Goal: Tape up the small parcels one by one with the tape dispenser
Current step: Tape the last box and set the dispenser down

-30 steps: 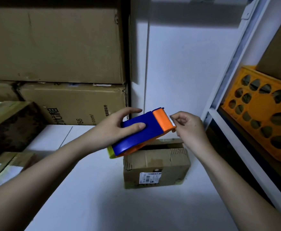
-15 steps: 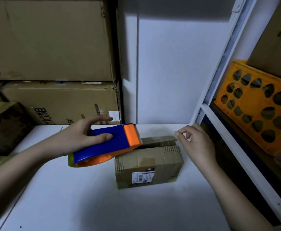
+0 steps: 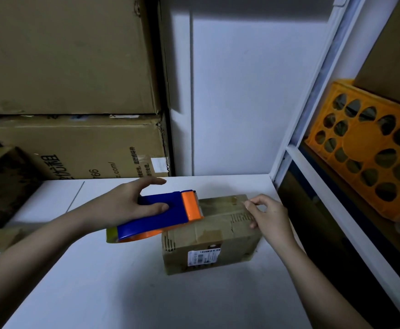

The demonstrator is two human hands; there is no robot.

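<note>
A small brown cardboard parcel (image 3: 218, 236) with a white barcode label on its front lies on the white table (image 3: 123, 293). My left hand (image 3: 127, 205) grips the blue and orange tape dispenser (image 3: 163, 214), whose orange cutter end rests at the parcel's top left. A strip of clear tape (image 3: 220, 205) runs from the cutter across the parcel's top. My right hand (image 3: 267, 214) pinches the tape's free end at the parcel's far right edge.
Large cardboard boxes (image 3: 75, 91) are stacked against the back left. More boxes (image 3: 1, 186) sit at the left edge. A white shelf frame (image 3: 313, 176) stands to the right, holding an orange perforated crate (image 3: 370, 153) and another box.
Both hands came down from above the parcel. The dispenser drew left away from the right hand, stretching tape over the parcel's top, and the right hand set the tape end on the right edge.
</note>
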